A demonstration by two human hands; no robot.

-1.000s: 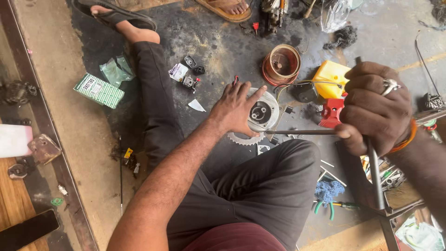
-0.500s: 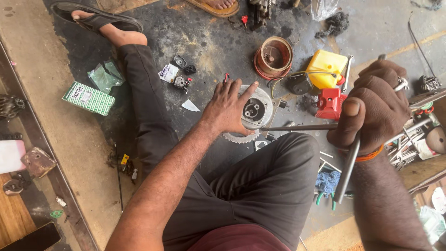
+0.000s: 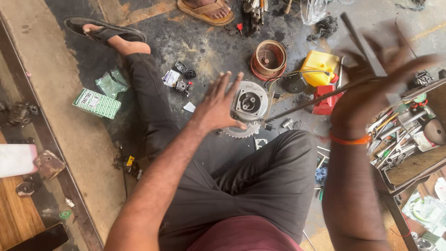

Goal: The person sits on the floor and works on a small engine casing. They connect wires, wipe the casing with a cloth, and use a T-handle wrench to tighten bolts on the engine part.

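Note:
My left hand [image 3: 217,104] is open with fingers spread, hovering at the left edge of a round grey metal housing [image 3: 251,103] that lies on a toothed sprocket [image 3: 241,132] on the dark floor. My right hand [image 3: 376,88] is blurred by motion at the right, with an orange band on its wrist. It holds a thin metal rod [image 3: 316,100] that slants down toward the housing and a flat dark bar [image 3: 360,39] that sticks up past its fingers. My legs in dark trousers [image 3: 260,186] are folded below the parts.
A rusty round drum [image 3: 268,59], a yellow container [image 3: 319,67] and a red part [image 3: 325,104] lie behind the housing. A wooden toolbox [image 3: 409,139] full of tools stands at the right. A green box [image 3: 96,103] and small parts [image 3: 182,79] lie left. Another person's sandalled foot [image 3: 206,10] is at the top.
My left hand has lifted off the housing and spread its fingers. My right hand has swung up and to the right with the rod and bar, now blurred.

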